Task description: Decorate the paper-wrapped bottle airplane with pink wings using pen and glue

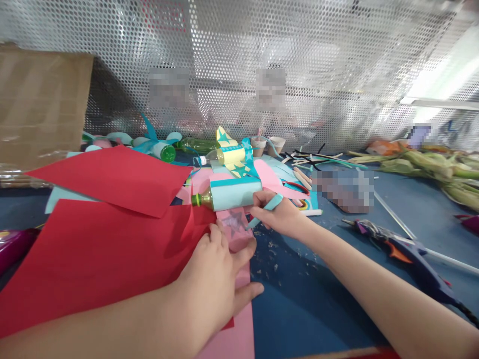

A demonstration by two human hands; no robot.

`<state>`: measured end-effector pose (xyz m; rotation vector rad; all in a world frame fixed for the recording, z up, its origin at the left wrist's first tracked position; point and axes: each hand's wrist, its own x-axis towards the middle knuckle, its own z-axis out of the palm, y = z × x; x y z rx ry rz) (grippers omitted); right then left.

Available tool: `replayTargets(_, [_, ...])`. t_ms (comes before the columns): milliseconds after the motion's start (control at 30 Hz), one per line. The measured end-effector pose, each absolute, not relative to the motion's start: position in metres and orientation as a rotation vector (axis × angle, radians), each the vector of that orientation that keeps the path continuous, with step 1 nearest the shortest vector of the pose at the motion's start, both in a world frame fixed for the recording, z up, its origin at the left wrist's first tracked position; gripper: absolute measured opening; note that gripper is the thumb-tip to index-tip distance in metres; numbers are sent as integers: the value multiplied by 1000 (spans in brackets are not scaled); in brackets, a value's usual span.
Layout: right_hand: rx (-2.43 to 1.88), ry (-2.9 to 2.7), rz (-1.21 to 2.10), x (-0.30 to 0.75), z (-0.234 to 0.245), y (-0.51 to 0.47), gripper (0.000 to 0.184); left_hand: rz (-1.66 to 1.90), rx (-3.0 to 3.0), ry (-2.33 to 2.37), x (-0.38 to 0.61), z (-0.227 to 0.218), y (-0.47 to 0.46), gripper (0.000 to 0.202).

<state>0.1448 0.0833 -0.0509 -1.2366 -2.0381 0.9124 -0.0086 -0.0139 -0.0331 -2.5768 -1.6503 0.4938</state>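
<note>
My right hand (286,215) grips a light blue marker (275,202), its tip low at the right edge of a star stencil (234,223) that looks clear. The stencil lies on a strip of pink paper (235,336). With fingers spread, my left hand (217,267) presses flat over the pink paper and the stencil's lower edge. Just beyond them lies a bottle (235,193) wrapped in light blue paper, its neck pointing left. Large red paper sheets (112,244) spread out under and beside my left forearm.
Behind stands a paper-decorated yellow bottle (230,155) near paper cups (276,145). A hot glue gun (400,249) lies at right, with glue sticks around it. Corn husks (430,164) sit at far right; cardboard (45,109) stands at left. A perforated metal screen (232,60) closes the back.
</note>
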Motion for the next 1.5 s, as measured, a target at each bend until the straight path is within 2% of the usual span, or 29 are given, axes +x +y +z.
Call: replayTargets(1500, [-1197, -2052, 1004, 146, -44, 81, 20, 385, -2591, -1630, -10, -38, -13, 70])
